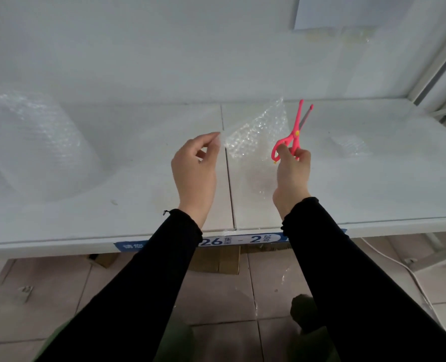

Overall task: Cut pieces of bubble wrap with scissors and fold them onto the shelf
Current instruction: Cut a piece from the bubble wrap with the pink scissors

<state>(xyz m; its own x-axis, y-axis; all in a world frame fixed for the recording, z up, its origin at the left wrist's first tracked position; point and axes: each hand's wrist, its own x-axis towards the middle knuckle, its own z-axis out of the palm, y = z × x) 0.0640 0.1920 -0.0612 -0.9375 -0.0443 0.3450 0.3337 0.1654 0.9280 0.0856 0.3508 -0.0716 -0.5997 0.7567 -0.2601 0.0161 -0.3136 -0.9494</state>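
Low in the frame, two black sleeves (164,270) reach over the shelf's front edge, where one blue label (242,240) reads "26 - 2". Above the white shelf (138,205), at mid-frame, the left hand (194,165) pinches a corner of the bubble wrap piece (258,131) between thumb and fingers (214,138). The right hand (292,168) has its fingers curled through the loops of the pink scissors (296,131), whose blades point up and stand slightly apart, just right of the sheet. The sheet hangs slack from that single pinch, so it may slip free, or sag and bunch in the blades and tear raggedly rather than cut. Whether the right hand also touches it cannot be told. Farther right one small folded piece (351,146) lies on the shelf, and at the far left stands one bubble wrap roll (33,142). Counted: two hands, one pair of scissors, one held piece, one folded piece, one roll.
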